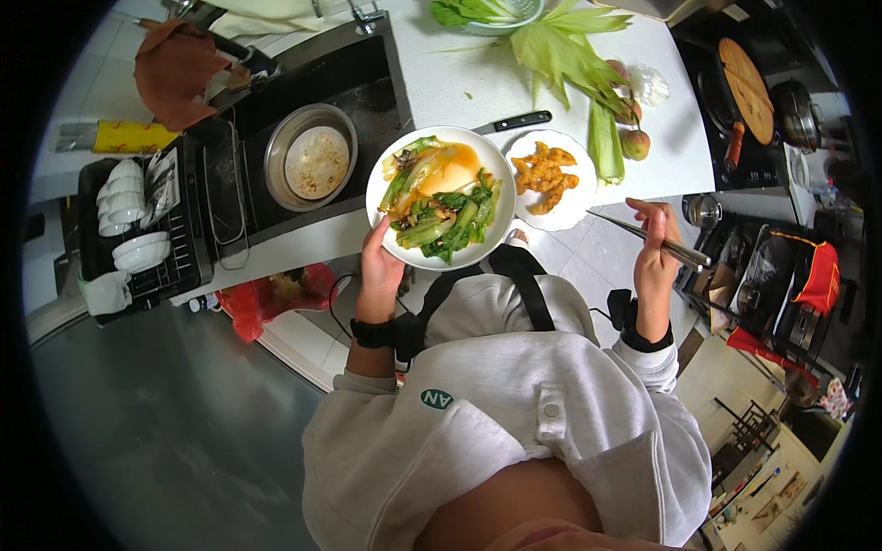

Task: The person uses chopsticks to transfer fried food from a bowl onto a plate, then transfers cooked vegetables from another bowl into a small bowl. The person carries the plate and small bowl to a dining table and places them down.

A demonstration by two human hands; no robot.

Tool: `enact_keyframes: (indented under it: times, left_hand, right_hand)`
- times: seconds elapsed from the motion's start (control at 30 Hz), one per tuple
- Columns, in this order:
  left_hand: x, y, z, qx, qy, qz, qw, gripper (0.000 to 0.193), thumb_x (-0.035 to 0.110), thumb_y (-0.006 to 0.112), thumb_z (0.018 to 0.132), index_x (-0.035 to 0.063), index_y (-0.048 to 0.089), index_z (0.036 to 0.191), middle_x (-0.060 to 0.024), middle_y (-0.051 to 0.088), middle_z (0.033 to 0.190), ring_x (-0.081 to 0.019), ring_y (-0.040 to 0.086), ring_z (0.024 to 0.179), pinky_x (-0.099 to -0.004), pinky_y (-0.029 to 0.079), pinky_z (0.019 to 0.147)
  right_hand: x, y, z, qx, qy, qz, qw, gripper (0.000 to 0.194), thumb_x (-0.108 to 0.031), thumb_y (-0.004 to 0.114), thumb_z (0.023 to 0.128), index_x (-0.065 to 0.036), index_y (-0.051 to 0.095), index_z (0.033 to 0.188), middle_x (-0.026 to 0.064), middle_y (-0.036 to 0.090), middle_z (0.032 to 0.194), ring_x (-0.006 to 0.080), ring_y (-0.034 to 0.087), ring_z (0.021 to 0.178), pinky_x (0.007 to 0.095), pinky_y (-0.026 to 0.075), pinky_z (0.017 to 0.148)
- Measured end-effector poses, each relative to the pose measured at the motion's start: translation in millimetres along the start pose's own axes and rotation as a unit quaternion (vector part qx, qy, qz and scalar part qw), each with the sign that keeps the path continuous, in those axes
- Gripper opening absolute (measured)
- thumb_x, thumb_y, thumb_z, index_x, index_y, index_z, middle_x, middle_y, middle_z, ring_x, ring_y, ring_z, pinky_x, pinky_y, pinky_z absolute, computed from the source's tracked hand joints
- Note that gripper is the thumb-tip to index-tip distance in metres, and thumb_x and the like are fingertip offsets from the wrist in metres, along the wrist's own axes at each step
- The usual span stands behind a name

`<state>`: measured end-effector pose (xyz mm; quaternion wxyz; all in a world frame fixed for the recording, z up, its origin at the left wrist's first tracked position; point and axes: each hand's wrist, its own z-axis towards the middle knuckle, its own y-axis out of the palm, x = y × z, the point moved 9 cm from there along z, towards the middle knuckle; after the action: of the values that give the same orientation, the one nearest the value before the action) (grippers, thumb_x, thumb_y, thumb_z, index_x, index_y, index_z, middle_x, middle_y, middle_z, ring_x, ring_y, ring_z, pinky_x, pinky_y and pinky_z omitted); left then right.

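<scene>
My left hand [382,265] grips the lower left rim of a white plate [441,264] that holds cooked leafy greens [458,217] and a brownish sauce. In my right hand [657,255] is a pair of metal chopsticks [648,236], their tips pointing left towards a smaller white plate [586,148]. Pieces of orange-brown fried food [546,173] lie on that smaller plate, at the counter's front edge. Behind the two plates rests a knife with a black handle [524,121].
At the left, a dark sink [375,89] holds a metal basin [275,162] with a dish inside; a rack [186,255] of white bowls stands beside it. Corn husks [565,52], fruit [635,145] and a colander [527,14] are on the counter. A wok with a wooden lid [746,89] is at the right.
</scene>
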<state>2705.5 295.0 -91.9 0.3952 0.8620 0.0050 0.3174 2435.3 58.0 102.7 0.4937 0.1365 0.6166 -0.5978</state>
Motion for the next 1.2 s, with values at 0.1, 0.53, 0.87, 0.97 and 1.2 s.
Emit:
enact_keyframes:
  times: [0.1,0.53,0.87,0.97,1.2]
  left_hand:
    - [20.3,-24.5,-6.2,0.037,0.031,-0.002,0.999,0.041,0.020,0.051,0.088,0.0010,0.045,0.123,-0.0083,0.053,0.120,-0.0201,0.051,0.111,-0.0344,0.040,0.093]
    - [108.2,-109.9,-17.0,0.130,0.114,0.081,0.982,0.041,0.023,0.049,0.090,-0.0012,0.045,0.122,-0.0096,0.053,0.119,-0.0195,0.052,0.108,-0.0320,0.041,0.092]
    - [102.2,-110.0,-8.0,0.115,0.090,0.011,0.989,0.038,0.020,0.049,0.090,-0.0052,0.048,0.118,-0.0110,0.056,0.113,-0.0185,0.055,0.101,-0.0293,0.043,0.087]
    - [101.9,-103.7,-8.8,0.112,0.097,0.044,0.988,0.040,0.025,0.044,0.092,-0.0022,0.044,0.122,-0.0123,0.054,0.117,-0.0211,0.054,0.106,-0.0329,0.043,0.090]
    - [100.1,-98.4,-8.9,0.118,0.092,0.055,0.987,0.043,0.028,0.038,0.094,-0.0003,0.040,0.126,-0.0134,0.051,0.121,-0.0232,0.052,0.109,-0.0354,0.042,0.093]
  right_hand:
    - [-22.2,20.6,-0.7,-0.026,-0.005,0.044,0.999,0.037,-0.023,0.040,0.096,0.003,0.064,0.087,0.0066,0.048,0.074,0.0136,0.050,0.067,0.0262,0.041,0.057]
    - [-127.5,161.5,-23.6,-0.154,-0.157,0.110,0.969,0.024,-0.002,0.065,0.077,-0.003,0.064,0.101,0.0086,0.052,0.084,0.0163,0.051,0.066,0.0258,0.043,0.059]
    - [-165.3,223.9,-18.3,-0.272,-0.298,0.159,0.901,0.034,0.002,0.064,0.074,-0.006,0.061,0.108,0.0108,0.055,0.093,0.0236,0.058,0.075,0.0312,0.049,0.062]
    - [-171.4,244.8,-14.0,-0.268,-0.353,0.168,0.880,0.034,0.000,0.063,0.073,-0.007,0.061,0.106,0.0104,0.055,0.095,0.0257,0.058,0.080,0.0327,0.050,0.065]
    - [-159.1,271.5,-24.8,-0.311,-0.420,0.130,0.843,0.041,-0.005,0.058,0.070,-0.006,0.058,0.111,0.0066,0.054,0.099,0.0233,0.056,0.090,0.0328,0.051,0.072]
